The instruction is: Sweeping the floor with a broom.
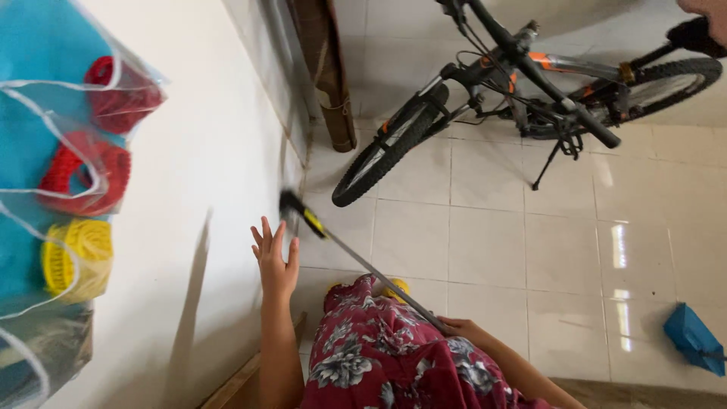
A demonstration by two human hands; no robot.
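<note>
head view: we grip the long-handled tool (356, 261) at its rear end with our right hand (463, 329), fingers clenched around it; its blurred head sits near the wall (212, 151). our left hand (276, 257) is spread, released. we judge the shaft stiff, light.

We see a dark red dress (394, 356) with a grey-white flower pattern, a black bicycle (522, 83) with orange marks, and a white tiled floor (492, 250). The tool (333, 242) looks black and yellow, though blurred. Red and yellow rolls (79, 216) sit against turquoise. A blue dustpan (693, 337) lies aside.
</note>
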